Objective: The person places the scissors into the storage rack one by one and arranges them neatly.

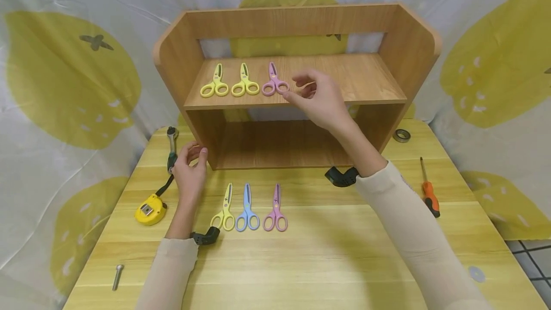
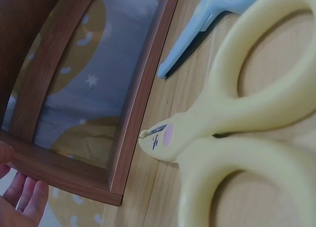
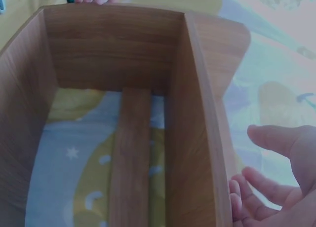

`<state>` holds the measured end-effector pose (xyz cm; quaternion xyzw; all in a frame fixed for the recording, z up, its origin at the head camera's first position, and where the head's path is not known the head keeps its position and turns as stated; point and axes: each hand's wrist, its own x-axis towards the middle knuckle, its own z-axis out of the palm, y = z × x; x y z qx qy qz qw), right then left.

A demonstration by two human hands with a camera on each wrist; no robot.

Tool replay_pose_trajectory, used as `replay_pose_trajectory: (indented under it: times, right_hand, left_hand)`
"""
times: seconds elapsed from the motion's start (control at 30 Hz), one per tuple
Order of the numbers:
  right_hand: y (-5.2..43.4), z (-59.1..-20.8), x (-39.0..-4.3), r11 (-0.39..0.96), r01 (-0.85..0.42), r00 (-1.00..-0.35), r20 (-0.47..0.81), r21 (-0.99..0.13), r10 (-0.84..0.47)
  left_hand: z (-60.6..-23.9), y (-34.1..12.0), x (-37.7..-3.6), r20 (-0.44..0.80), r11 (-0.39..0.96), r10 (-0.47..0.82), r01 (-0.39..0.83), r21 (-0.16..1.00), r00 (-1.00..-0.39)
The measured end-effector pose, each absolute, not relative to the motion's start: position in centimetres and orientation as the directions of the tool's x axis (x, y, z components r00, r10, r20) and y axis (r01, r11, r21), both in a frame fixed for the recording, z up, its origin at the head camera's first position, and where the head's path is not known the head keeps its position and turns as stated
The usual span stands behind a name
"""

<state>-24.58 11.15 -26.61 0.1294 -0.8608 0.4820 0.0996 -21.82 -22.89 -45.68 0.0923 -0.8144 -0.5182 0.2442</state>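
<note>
A wooden shelf unit stands on the yellow table. On its upper shelf lie two yellow scissors and a pink pair. My right hand hovers just right of the pink pair's handles, fingers loosely bent and holding nothing; the right wrist view shows its relaxed fingers beside the shelf's side panel. My left hand rests against the shelf's lower left corner, its fingers lying by the panel edge. On the table in front lie yellow scissors, blue scissors and pink scissors.
A yellow tape measure and a ratchet wrench lie left of my left hand. A bolt sits at the front left. To the right are an orange-handled screwdriver, a metal ring and a washer.
</note>
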Motion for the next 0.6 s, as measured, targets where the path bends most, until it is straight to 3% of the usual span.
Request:
replay_pose_trajectory:
  times: [0.6]
  right_hand:
    - [14.1, -29.8, -18.7, 0.461, -0.412, -0.907, 0.400, -0.786, -0.128]
  left_hand:
    - [-45.6, -22.9, -22.0, 0.299, 0.448, -0.401, 0.100, 0.888, -0.866]
